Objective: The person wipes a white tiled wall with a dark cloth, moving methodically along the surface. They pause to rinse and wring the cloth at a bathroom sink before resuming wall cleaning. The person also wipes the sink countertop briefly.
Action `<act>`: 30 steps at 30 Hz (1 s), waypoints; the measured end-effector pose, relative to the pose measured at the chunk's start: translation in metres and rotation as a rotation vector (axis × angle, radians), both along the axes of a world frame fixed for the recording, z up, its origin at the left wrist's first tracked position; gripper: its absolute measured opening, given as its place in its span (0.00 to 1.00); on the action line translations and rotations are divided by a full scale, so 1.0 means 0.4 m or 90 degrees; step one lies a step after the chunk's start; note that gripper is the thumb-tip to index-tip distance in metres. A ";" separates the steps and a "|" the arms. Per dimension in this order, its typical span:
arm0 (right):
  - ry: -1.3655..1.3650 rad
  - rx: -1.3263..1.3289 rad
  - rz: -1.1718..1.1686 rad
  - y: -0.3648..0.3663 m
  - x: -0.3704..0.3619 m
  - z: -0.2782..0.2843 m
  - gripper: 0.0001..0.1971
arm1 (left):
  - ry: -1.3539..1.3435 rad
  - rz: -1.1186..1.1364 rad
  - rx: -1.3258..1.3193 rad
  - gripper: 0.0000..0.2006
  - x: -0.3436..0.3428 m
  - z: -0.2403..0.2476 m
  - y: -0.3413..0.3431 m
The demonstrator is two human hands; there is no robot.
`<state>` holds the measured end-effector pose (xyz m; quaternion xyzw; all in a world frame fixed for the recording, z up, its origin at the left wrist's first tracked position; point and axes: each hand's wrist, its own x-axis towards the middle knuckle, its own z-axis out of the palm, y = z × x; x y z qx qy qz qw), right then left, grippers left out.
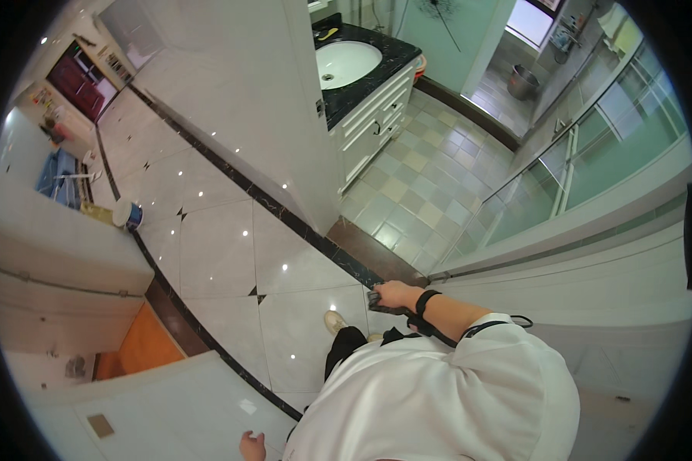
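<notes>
My right hand (396,294) is out in front of my body, close to the brown bathroom threshold. Its fingers are closed round a small dark grey thing (380,301), whose kind I cannot make out. A black strap (426,301) circles that wrist. Down at the lower edge, beside the white wall, hangs my left hand (252,446). Thumb and finger stand a little apart on it, with nothing seen between them; the rest of that hand is cut off by the picture's edge.
A brown threshold (383,252) leads to a tiled bathroom floor (415,169). Inside stand a white vanity (373,127) with a basin (350,63) and a metal bucket (523,81). Glass panels (607,154) line the right. Along the hallway's left stands a white-and-blue tub (128,214); an orange-floored doorway (142,347) opens nearer.
</notes>
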<state>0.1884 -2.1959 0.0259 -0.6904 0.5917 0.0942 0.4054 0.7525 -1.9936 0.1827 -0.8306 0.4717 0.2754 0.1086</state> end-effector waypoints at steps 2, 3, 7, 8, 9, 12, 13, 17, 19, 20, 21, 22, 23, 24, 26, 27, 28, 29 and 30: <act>0.044 -0.001 -0.098 -0.001 -0.095 0.010 0.22 | -0.021 -0.079 -0.030 0.21 0.020 -0.044 -0.186; 0.057 0.001 -0.160 0.002 -0.147 0.033 0.23 | -0.016 -0.132 -0.040 0.22 0.015 -0.067 -0.292; 0.077 0.003 -0.457 -0.009 -0.306 0.091 0.21 | 0.022 -0.344 -0.133 0.22 -0.177 -0.023 -0.685; 0.086 -0.033 -0.522 0.009 -0.357 0.069 0.21 | 0.027 -0.363 -0.113 0.23 -0.240 -0.014 -0.783; 0.096 -0.067 -0.589 0.026 -0.403 0.052 0.20 | 0.045 -0.405 -0.143 0.22 -0.322 0.010 -0.869; 0.150 0.046 -0.642 0.027 -0.502 0.086 0.22 | 0.118 -0.498 -0.197 0.21 -0.572 0.079 -1.059; 0.150 0.095 -0.650 0.037 -0.547 0.041 0.21 | 0.148 -0.537 -0.210 0.22 -0.662 0.095 -1.113; 0.165 0.098 -0.597 0.042 -0.682 -0.096 0.22 | 0.241 -0.625 -0.214 0.22 -0.981 0.156 -1.226; 0.131 0.134 -0.662 -0.038 -0.728 -0.085 0.23 | 0.256 -0.667 -0.193 0.22 -1.101 0.188 -1.261; 0.122 0.130 -0.640 -0.073 -0.762 -0.096 0.23 | 0.266 -0.696 -0.188 0.22 -1.154 0.195 -1.272; 0.114 0.127 -0.618 -0.106 -0.794 -0.100 0.23 | 0.275 -0.725 -0.183 0.22 -1.204 0.204 -1.288; 0.079 0.119 -0.656 -0.148 -0.828 -0.104 0.23 | 0.300 -0.741 -0.175 0.22 -1.260 0.218 -1.315; 0.069 0.096 -0.667 -0.205 -0.851 -0.077 0.23 | 0.299 -0.751 -0.182 0.22 -1.299 0.224 -1.334; 0.059 0.072 -0.682 -0.262 -0.872 -0.048 0.23 | 0.299 -0.765 -0.190 0.21 -1.338 0.228 -1.357; 0.051 0.016 -0.718 -0.361 -0.919 -0.035 0.24 | 0.315 -0.786 -0.203 0.21 -1.417 0.241 -1.402; 0.031 0.005 -0.710 -0.401 -0.936 -0.030 0.25 | 0.332 -0.793 -0.209 0.21 -1.459 0.251 -1.421; 0.015 -0.011 -0.698 -0.445 -0.959 -0.006 0.25 | 0.351 -0.795 -0.222 0.21 -1.499 0.255 -1.443; -0.001 -0.027 -0.684 -0.493 -0.979 0.019 0.26 | 0.350 -0.806 -0.221 0.21 -1.532 0.258 -1.470; -0.009 -0.028 -0.661 -0.542 -0.999 0.043 0.26 | 0.353 -0.812 -0.220 0.21 -1.562 0.256 -1.493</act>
